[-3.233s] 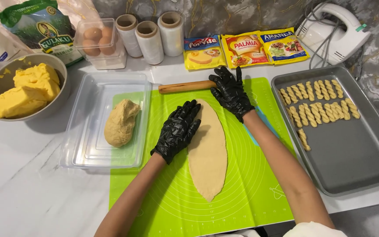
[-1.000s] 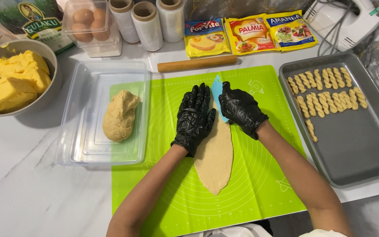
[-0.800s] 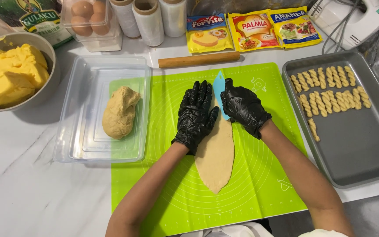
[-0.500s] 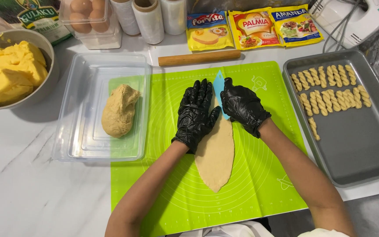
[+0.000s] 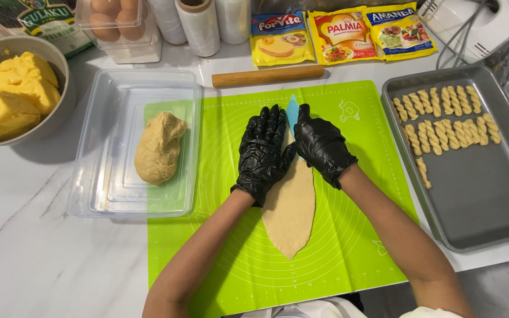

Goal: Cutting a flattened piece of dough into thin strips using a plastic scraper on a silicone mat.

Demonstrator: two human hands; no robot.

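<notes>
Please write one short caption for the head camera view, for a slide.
Two black-gloved hands, left hand and right hand, press a flattened dough strip on a green silicone mat, with a blue scraper between them.

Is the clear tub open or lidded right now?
Open. The clear tub has no lid on it, and the dough lump sits uncovered inside.
</notes>
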